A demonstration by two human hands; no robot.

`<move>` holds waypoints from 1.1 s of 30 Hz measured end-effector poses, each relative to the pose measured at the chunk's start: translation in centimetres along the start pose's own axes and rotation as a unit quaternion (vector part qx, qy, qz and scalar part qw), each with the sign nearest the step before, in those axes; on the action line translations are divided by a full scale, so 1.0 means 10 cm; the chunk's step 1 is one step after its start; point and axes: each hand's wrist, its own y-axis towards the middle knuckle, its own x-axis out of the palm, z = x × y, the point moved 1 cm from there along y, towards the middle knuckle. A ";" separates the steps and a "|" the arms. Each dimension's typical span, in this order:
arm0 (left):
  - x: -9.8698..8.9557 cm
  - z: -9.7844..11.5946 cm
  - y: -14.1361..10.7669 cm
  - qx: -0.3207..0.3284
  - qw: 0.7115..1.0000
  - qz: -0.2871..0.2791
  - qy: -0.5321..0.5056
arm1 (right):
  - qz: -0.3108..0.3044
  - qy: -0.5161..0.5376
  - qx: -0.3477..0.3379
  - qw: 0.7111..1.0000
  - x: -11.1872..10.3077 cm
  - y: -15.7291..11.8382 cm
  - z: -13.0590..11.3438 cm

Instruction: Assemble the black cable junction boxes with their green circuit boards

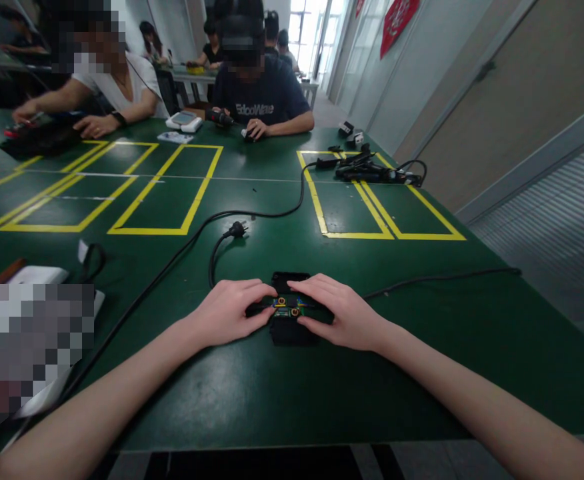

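Note:
Between my hands lies a small circuit board point(289, 308) with copper-coloured ring coils on it. Black casing pieces flank it: one piece point(292, 280) on the far side, another point(293, 332) on the near side. My left hand point(235, 308) pinches the board's left end between thumb and fingers. At the right end my right hand point(339, 310) has its thumb and fingers closed round the board, partly hiding it. A black cable with a plug point(237, 230) curves out beside my left hand. Another black cable point(437, 275) runs off past my right hand.
A long black cable point(172, 255) crosses the green table point(272, 400). Yellow tape marks point(147, 231) outline rectangles. Black adapters with cables point(372, 170) lie far right. Left is a white object point(45, 275), partly pixelated. Across the table a person point(262, 93) holds a power drill point(219, 118).

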 end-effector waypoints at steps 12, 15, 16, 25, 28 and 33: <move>0.01 -0.11 0.00 -0.035 0.998 0.041 0.036 | 0.013 0.001 -0.008 1.000 0.07 0.04 0.08; 0.00 -0.11 0.02 -0.042 0.997 0.036 0.045 | 0.035 -0.026 -0.005 0.999 0.10 0.06 0.08; 0.00 -0.11 0.02 -0.042 0.997 0.035 0.046 | 0.043 -0.038 -0.004 0.998 0.11 0.07 0.07; -0.02 -0.16 0.03 -0.031 0.997 0.030 0.070 | 0.047 -0.099 -0.006 0.994 -0.08 0.06 0.25; -0.04 -0.19 0.03 -0.020 0.996 0.036 0.075 | 0.013 -0.105 -0.016 0.994 -0.11 0.05 0.33; -0.06 -0.23 0.02 -0.009 0.998 0.037 0.059 | -0.023 -0.089 -0.008 0.996 -0.09 0.05 0.38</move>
